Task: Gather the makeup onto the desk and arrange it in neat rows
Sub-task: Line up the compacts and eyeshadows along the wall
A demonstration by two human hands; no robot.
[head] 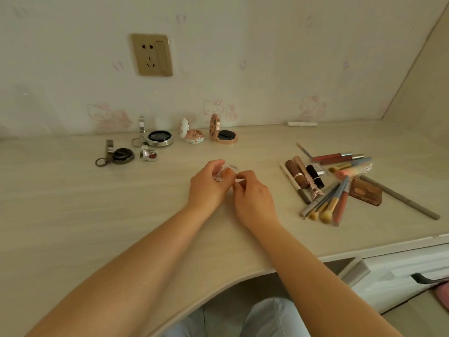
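Note:
My left hand and my right hand meet over the middle of the desk, both gripping a small clear plastic case. At the back left several open compacts stand in rows: a dark one, a small silver one, a silver-rimmed one, a white floral one and a rose-gold one. To the right lies a loose heap of lipsticks, brushes, lip gloss tubes, pencils and a brown palette.
A white tube lies against the back wall. A gold wall socket sits above the compacts. The desk's curved front edge runs above my knees; a white drawer unit stands at the lower right.

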